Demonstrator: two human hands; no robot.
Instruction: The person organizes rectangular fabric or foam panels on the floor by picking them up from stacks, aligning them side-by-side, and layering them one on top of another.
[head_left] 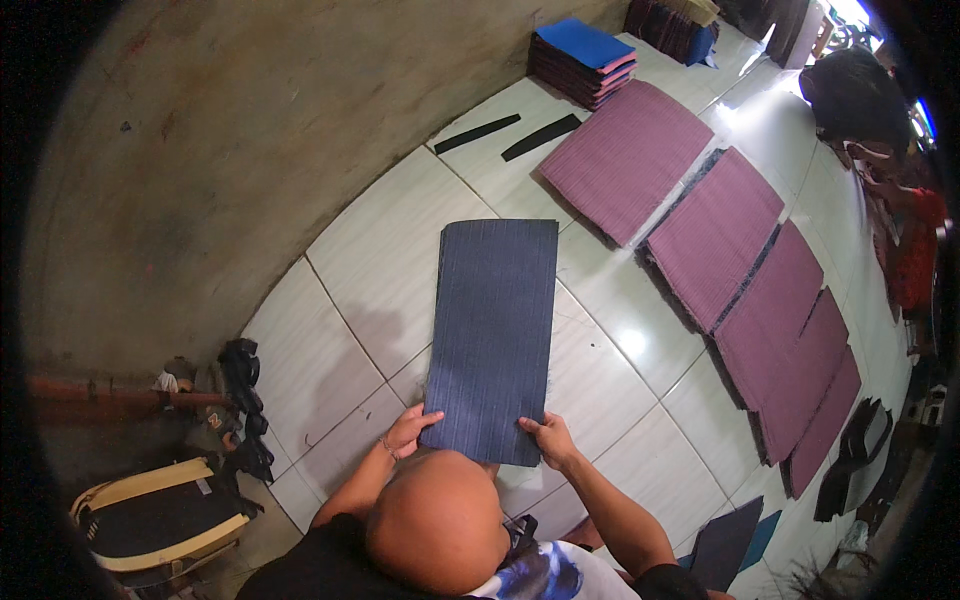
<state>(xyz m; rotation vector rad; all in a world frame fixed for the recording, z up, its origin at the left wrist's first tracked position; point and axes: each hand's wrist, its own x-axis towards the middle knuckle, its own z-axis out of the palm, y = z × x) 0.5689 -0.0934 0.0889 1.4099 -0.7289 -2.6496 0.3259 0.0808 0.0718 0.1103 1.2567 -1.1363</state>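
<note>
My left hand [408,430] grips the near left corner of a neat stack of dark blue-grey ribbed sheets [495,330], its thumb on top. On the near right edge of the same stack, my right hand [548,440] is closed, also with the thumb on top and the fingers out of sight underneath. The stack is a long rectangle pointing away from me, with loose threads along its left side. I cannot tell whether its far end rests on the tiles.
Several piles of purple ribbed sheets [625,160] run along the tiled floor [640,350] to the right. Two black strips [478,133] and a blue-topped stack [583,45] lie near the wall [230,130]. A yellow-edged black item [160,515] stands at left; dark sheets [725,545] lie lower right.
</note>
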